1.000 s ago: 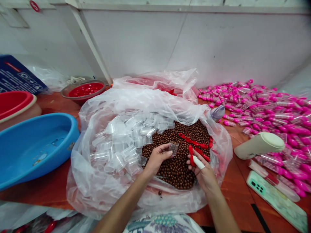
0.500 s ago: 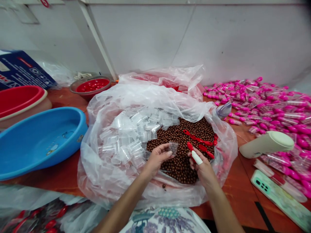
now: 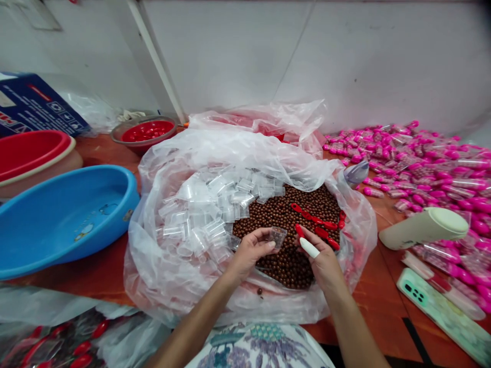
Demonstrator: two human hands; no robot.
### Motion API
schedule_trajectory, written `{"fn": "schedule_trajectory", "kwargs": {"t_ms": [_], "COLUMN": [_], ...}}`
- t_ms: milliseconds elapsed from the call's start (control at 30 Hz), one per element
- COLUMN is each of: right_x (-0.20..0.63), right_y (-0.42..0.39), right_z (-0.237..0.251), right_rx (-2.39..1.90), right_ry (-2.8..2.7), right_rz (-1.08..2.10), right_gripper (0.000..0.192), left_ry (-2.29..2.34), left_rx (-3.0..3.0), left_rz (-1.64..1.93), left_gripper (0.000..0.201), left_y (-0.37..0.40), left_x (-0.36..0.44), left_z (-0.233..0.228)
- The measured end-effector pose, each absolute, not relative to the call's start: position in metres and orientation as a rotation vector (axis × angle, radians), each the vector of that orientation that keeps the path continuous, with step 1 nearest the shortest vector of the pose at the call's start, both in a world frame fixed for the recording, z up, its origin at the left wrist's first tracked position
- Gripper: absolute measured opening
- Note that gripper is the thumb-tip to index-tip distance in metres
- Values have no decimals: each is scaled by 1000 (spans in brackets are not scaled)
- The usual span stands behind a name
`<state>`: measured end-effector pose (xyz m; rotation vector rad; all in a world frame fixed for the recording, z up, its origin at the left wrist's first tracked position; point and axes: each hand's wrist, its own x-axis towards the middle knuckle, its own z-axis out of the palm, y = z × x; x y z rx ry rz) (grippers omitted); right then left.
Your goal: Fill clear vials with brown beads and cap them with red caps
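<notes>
My left hand [image 3: 251, 251] pinches a small clear plastic tube [image 3: 276, 236] above a heap of brown beads [image 3: 286, 225] in a large clear plastic bag [image 3: 184, 153]. My right hand [image 3: 320, 261], with a white cot on its forefinger, rests on the beads and touches a red cap [image 3: 299, 231]; whether it grips the cap is hidden. More red caps [image 3: 316, 221] lie in a row on the beads. Several empty clear tubes [image 3: 203, 214] are piled in the bag's left half.
A blue basin [image 3: 65, 217], a red basin [image 3: 30, 153] and a bowl of red caps [image 3: 144, 132] stand left. Filled pink-capped tubes [image 3: 429, 163] cover the right of the table, with a cream handheld device [image 3: 425, 228] and a phone [image 3: 441, 314] nearby.
The view has shifted slightly to the left. My right hand has edged up onto the red caps; the left hand still holds the clear tube in much the same place.
</notes>
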<state>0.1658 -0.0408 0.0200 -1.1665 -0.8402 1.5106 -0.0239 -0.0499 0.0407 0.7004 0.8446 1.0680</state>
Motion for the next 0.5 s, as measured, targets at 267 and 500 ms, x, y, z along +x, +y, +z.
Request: {"fn": "schedule_trajectory", "kwargs": {"t_ms": [267, 500], "right_x": [165, 160], "right_y": [-39, -40], "right_z": [35, 38], "right_rx": [-1077, -1147], "right_ry": [-750, -951], "right_rz": [1640, 1423], "right_gripper": [47, 36], "left_ry": [834, 865], "left_rx": [709, 741], "left_rz": [973, 886], "left_gripper": [35, 40], "left_y": [-59, -65], "left_x": [-18, -16], "left_z": [33, 24]}}
